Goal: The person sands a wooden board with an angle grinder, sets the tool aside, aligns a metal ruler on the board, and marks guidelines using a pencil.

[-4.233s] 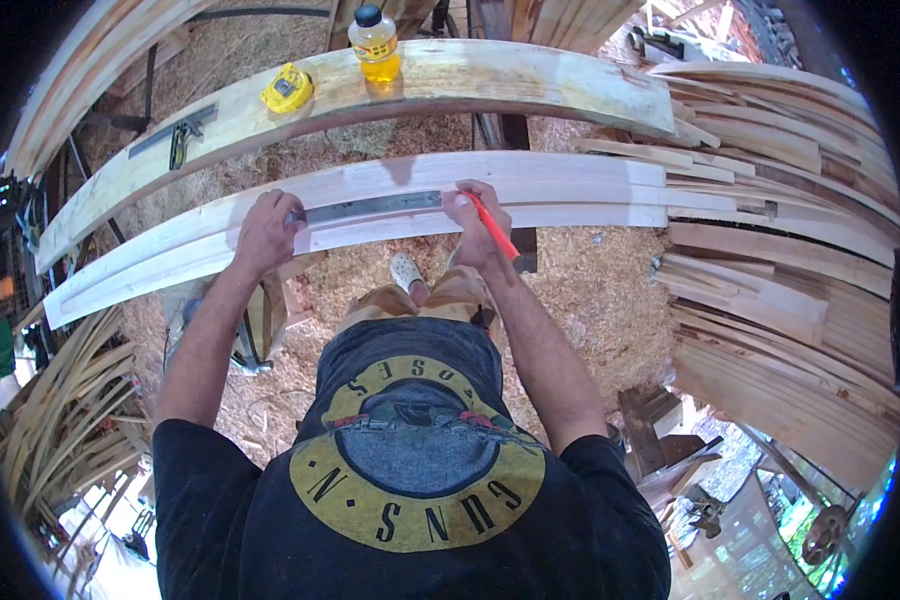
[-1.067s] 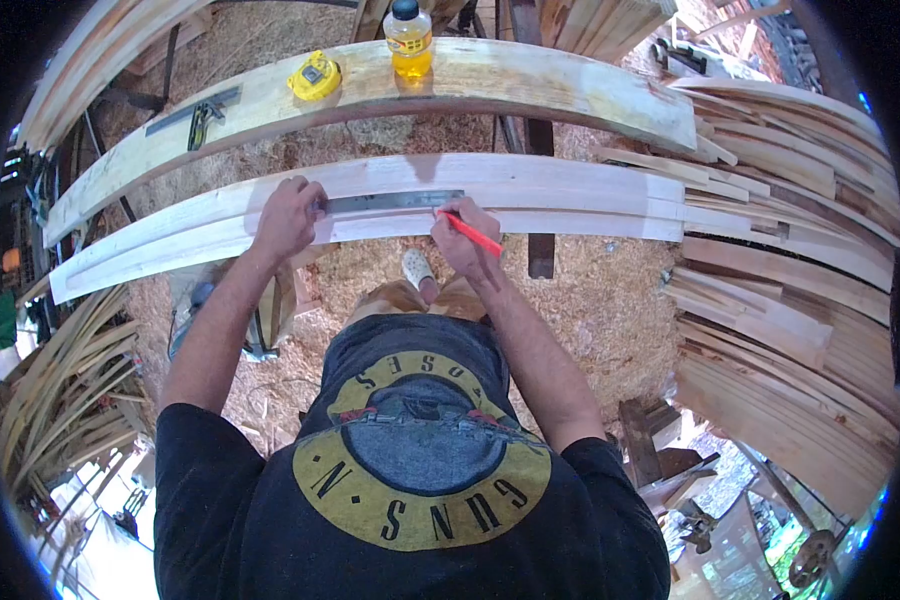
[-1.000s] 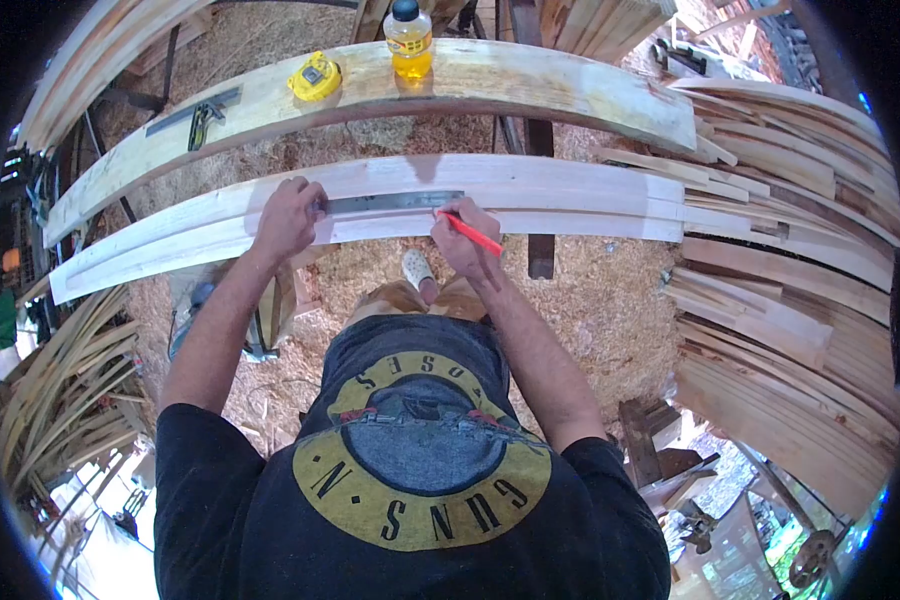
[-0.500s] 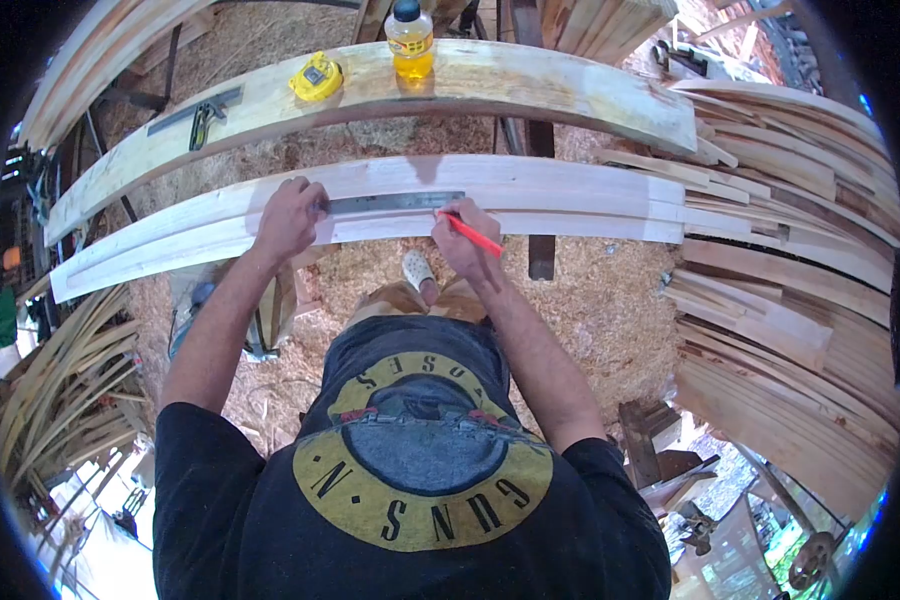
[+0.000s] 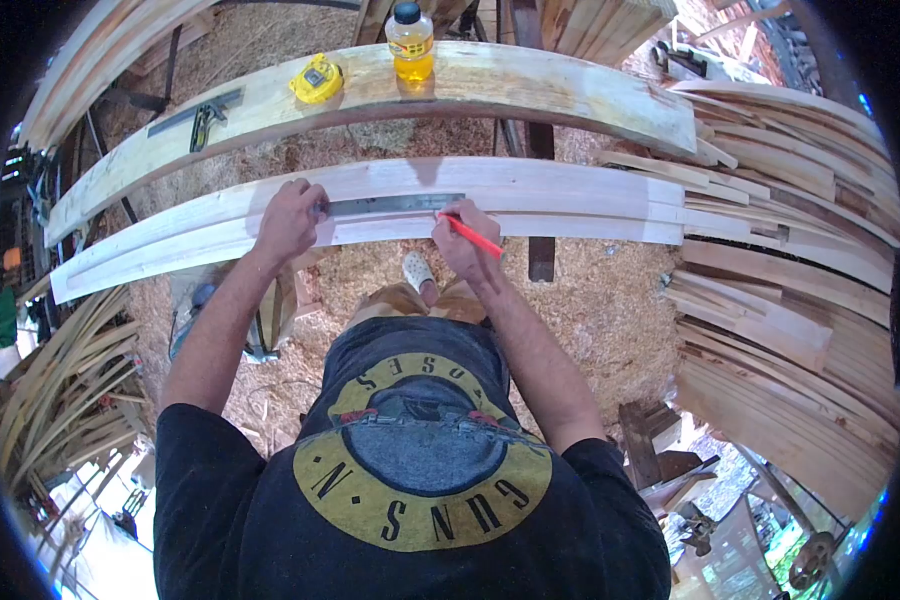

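Observation:
A metal ruler [image 5: 395,204] lies lengthwise on a pale wooden board [image 5: 570,184]. My left hand [image 5: 292,215] is closed on the ruler's left end, where something dark shows by the fingertips. Near the other end, my right hand [image 5: 465,240] grips a red pencil [image 5: 477,236], its rear pointing down and to the right. The pencil's tip is close to the ruler's right end, but I cannot tell whether it touches the wood. A narrow lengthwise line or step runs along the board below the ruler.
Beyond the board, a thick plank [image 5: 530,80] carries a yellow tape measure [image 5: 316,79], a bottle of yellow liquid [image 5: 411,45] and a combination square [image 5: 202,118]. Stacked boards [image 5: 780,350] stand at the right, thin wood strips [image 5: 60,390] at the left. Wood shavings [image 5: 600,310] cover the ground.

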`<action>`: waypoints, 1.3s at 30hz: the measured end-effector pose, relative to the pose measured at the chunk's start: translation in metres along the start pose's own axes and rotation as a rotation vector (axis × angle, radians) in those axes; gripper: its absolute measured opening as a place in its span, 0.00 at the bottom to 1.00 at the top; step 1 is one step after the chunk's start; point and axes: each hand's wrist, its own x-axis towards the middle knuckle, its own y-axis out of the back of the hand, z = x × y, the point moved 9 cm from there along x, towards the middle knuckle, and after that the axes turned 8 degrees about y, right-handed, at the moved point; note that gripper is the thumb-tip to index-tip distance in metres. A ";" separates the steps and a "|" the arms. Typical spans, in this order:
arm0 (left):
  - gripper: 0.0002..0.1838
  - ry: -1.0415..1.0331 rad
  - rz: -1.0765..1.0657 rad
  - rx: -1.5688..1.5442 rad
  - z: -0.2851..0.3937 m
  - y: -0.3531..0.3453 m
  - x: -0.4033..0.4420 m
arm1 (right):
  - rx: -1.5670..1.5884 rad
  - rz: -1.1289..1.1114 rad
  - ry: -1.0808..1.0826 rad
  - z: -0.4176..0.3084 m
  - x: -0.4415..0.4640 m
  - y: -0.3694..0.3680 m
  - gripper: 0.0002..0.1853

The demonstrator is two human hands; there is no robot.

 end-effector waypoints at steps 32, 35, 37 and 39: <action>0.09 -0.064 0.058 -0.017 0.000 0.001 -0.002 | 0.103 -0.031 -0.118 -0.002 -0.002 -0.014 0.08; 0.09 -0.056 0.064 -0.009 0.000 0.001 -0.002 | 0.100 -0.013 -0.060 0.000 -0.002 -0.018 0.08; 0.09 -0.052 0.064 -0.006 -0.001 0.000 -0.002 | 0.105 -0.003 -0.034 0.001 -0.003 -0.019 0.08; 0.09 -0.051 0.055 -0.004 -0.001 0.000 -0.001 | 0.113 0.000 -0.038 0.002 -0.003 -0.019 0.08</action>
